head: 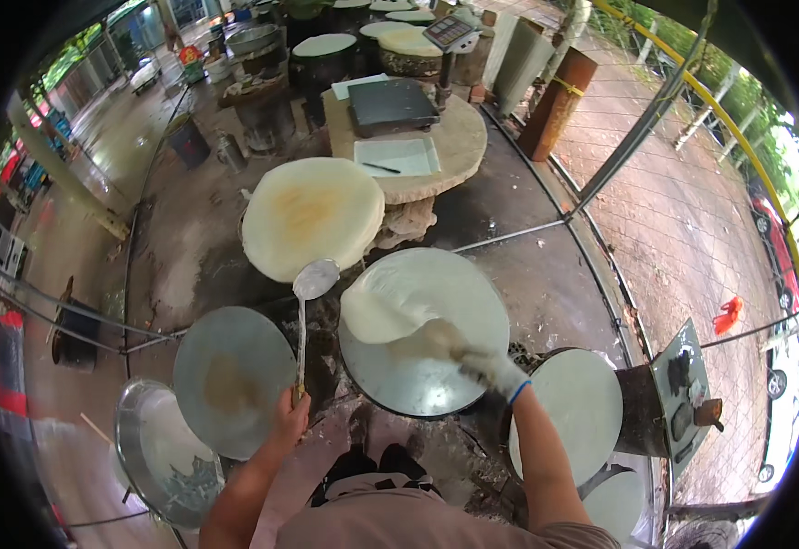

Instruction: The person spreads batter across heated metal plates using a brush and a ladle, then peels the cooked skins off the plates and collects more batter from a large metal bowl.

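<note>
My left hand [291, 416] grips the handle of a metal ladle [317, 278], whose bowl is coated with white liquid. The bowl hangs between a pale stack of thin round sheets [310, 213], browned at its centre, and a large round griddle [433, 398]. White batter [375, 316] covers part of the griddle's top in a swirl. Over the griddle, my right hand [492, 370] wears a whitish glove with a blue cuff. It is closed around a beige thing [427, 341] that touches the batter; motion blur hides its exact kind.
A round plate [234, 384] with a brown patch and a metal basin [145, 405] of white liquid stand at left. A pale disc [567, 418] sits by my right forearm. Ahead, a stone table [464, 147] bears a weighing scale [392, 103]. Wire fencing [646, 192] runs along the right.
</note>
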Action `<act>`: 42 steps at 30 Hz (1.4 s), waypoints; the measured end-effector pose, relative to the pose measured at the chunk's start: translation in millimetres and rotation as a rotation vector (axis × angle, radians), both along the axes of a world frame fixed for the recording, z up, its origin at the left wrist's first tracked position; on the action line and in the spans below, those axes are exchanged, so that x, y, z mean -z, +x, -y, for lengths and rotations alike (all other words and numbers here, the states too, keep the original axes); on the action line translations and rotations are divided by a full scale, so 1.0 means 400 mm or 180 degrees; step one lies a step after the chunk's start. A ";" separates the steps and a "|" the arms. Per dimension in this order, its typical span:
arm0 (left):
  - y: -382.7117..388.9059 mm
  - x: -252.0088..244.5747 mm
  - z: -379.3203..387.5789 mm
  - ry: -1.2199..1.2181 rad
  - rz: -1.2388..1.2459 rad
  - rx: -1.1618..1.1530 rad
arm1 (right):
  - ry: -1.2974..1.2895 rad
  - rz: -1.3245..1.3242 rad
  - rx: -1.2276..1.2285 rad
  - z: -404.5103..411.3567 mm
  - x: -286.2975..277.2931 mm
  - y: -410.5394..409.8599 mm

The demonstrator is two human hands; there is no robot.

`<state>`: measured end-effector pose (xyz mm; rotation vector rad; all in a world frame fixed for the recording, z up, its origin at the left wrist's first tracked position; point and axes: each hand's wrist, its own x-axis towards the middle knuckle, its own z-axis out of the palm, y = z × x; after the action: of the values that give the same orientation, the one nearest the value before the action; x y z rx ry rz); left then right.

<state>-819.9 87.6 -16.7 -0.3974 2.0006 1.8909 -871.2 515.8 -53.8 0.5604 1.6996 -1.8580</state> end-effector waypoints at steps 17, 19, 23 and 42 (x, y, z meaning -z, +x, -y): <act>0.353 0.036 -0.086 -0.3116 -0.0767 0.1122 | -0.0403 -0.0072 0.0822 -0.148 -0.007 -0.016; 0.385 0.043 -0.094 -0.3104 -0.0701 0.1144 | -0.0209 -0.0123 0.0460 -0.079 -0.010 -0.054; 0.445 0.014 -0.105 -0.3123 -0.0441 0.1050 | -0.0196 -0.0562 -0.1497 -0.004 0.003 0.000; 0.392 0.034 -0.063 -0.3050 -0.1643 0.1299 | -0.0004 0.0171 -0.0165 0.032 -0.031 0.285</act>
<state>-663.2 112.7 -30.4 0.3085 2.9521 0.7298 -757.1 503.1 -41.5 0.5558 1.6625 -1.7918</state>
